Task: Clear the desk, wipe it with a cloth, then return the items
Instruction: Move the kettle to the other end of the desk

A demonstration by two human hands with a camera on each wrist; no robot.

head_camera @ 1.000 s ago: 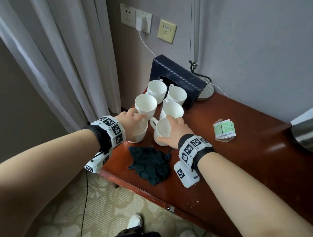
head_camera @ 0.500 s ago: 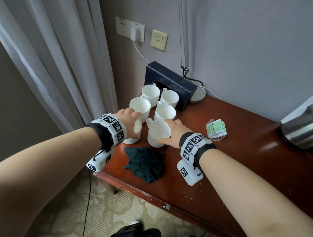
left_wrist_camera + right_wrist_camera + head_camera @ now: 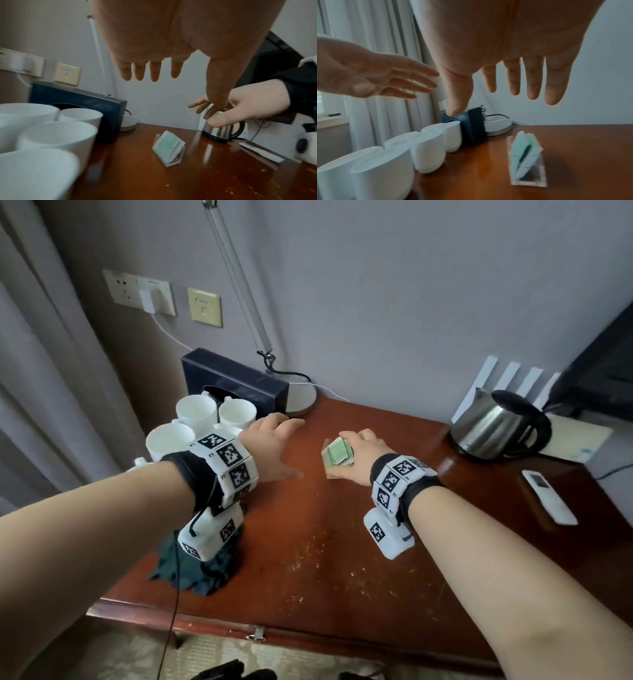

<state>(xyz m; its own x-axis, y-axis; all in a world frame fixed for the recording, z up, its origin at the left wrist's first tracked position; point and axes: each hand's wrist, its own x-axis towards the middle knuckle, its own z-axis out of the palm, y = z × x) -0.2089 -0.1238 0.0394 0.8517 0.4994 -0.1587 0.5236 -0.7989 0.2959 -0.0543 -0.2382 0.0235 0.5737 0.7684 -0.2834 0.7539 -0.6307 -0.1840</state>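
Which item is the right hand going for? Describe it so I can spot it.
On the desk, between the white cups and the steel kettle, a small clear holder sits below the open right hand. It alone holds green-and-white packets.

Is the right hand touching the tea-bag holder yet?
Apart. The right wrist view shows the right hand open above the tea-bag holder, with wall and desk visible between fingertips and holder.
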